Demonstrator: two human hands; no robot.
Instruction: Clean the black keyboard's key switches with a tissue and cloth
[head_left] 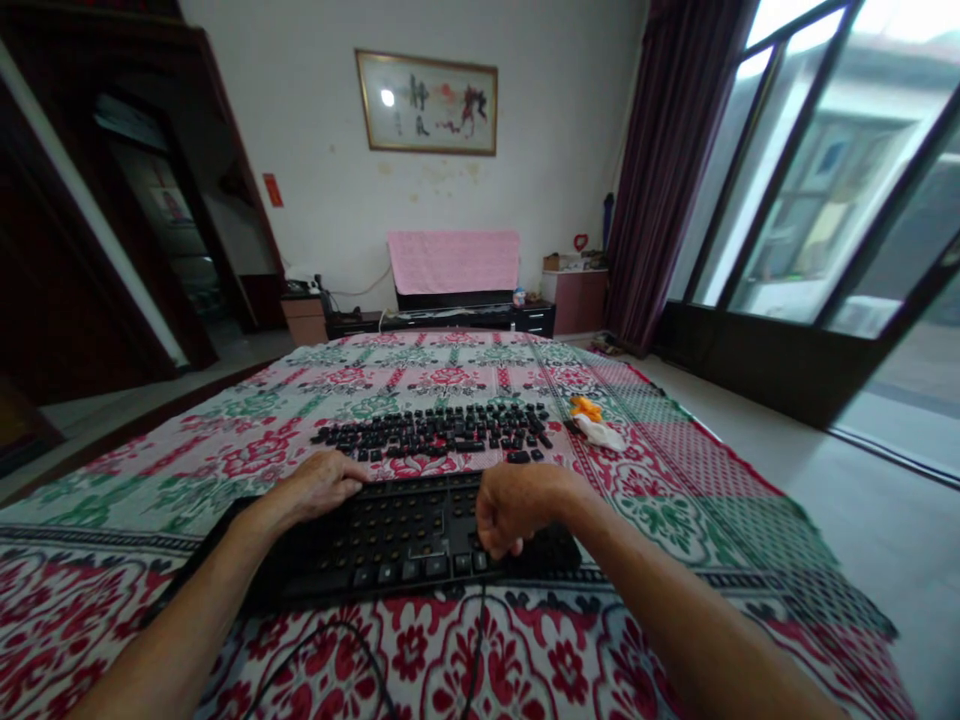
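Note:
A black keyboard [397,532] with most of its keycaps off lies on the patterned cloth in front of me. Several keycaps remain along its near edge, and bare key sockets show across its middle. My left hand [330,484] holds the keyboard's far edge, left of the middle, fingers together and bent over it. Over the keyboard's right part, my right hand [517,505] is curled with fingertips pointing down at the keys. Whatever those fingertips hold is hidden. Beyond the keyboard, loose black keycaps [450,428] lie spread in a wide band.
White and orange crumpled items [598,430] lie right of the keycaps. A cable [477,650] runs from the keyboard toward me over the patterned cloth [675,530]. Farther back stand a low black cabinet [450,322] and a pink-covered screen [454,262]. Glass doors are at right.

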